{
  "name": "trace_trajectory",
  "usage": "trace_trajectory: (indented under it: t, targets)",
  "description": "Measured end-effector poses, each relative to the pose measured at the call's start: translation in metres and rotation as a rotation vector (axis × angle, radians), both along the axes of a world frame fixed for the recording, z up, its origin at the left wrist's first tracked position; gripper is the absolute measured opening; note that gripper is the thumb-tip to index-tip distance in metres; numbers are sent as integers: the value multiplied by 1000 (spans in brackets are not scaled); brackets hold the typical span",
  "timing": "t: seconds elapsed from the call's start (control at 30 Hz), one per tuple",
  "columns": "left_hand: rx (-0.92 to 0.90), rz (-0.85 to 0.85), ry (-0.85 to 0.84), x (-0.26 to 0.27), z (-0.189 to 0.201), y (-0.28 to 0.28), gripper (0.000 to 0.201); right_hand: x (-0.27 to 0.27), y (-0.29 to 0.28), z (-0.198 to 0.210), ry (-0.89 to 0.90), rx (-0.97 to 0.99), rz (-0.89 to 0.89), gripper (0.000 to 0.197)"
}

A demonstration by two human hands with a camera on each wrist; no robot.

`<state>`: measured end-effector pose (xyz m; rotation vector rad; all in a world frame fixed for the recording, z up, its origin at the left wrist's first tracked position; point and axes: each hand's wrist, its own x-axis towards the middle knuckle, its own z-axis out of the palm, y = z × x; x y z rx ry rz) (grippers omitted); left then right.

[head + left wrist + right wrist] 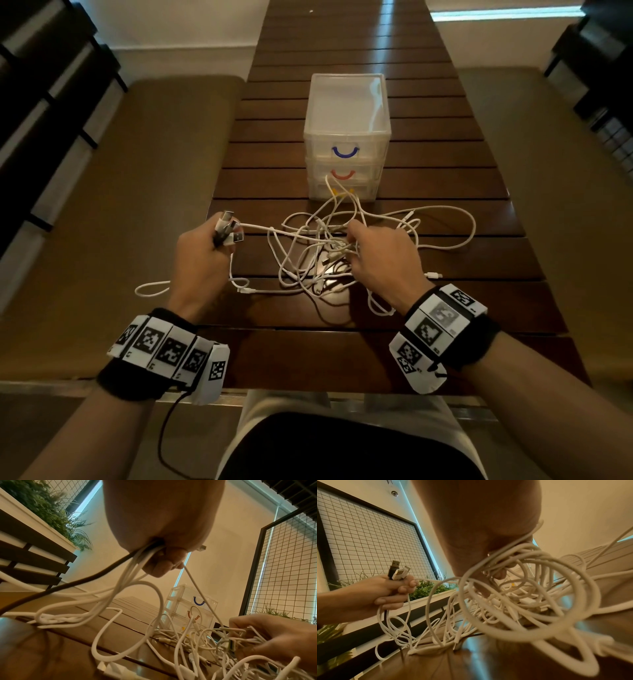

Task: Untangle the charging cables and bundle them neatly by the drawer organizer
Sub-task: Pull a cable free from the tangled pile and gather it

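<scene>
Black bands with white printed markers [164,346] sit on both your wrists, nearest to you. Your left hand [200,253] is curled into a closed grip around a bunch of cable ends; the USB plugs [228,229] stick up out of your fist, one of them black, the others white. From this fist one white strand runs tight to your right hand [380,255]. Your right hand holds a narrow grip too, with the fingers hooked into the middle of the tangled charging cables [318,257], and several white loops hang around these fingers in the right wrist view. Most of the tangle lies on the dark wooden tabletop [445,308] between and just beyond your hands; one loop hangs over the left edge of the tabletop. Farther from you stands the clear plastic drawer organizer [346,137], with a blue handle above a red one. A few cable loops reach its front and rise against the lowest drawer.
</scene>
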<state>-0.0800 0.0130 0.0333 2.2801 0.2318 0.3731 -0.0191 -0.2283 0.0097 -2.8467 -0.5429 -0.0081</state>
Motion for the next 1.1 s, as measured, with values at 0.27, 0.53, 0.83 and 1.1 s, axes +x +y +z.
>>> trace_trajectory:
  t: [0.27, 0.53, 0.83, 1.1]
  targets:
    - [71, -94, 102, 3, 3, 9, 26, -7, -7, 3, 153, -69, 213, 63]
    - [-18, -122, 43, 2, 2, -1, 28, 1, 26, 12, 159, 2, 268, 35]
    - [-155, 12, 15, 1, -9, 1, 39, 4, 21, 19, 273, -97, 205, 19]
    - [232, -414, 126, 1, 9, -25, 97, 6, 25, 21, 215, -118, 261, 18]
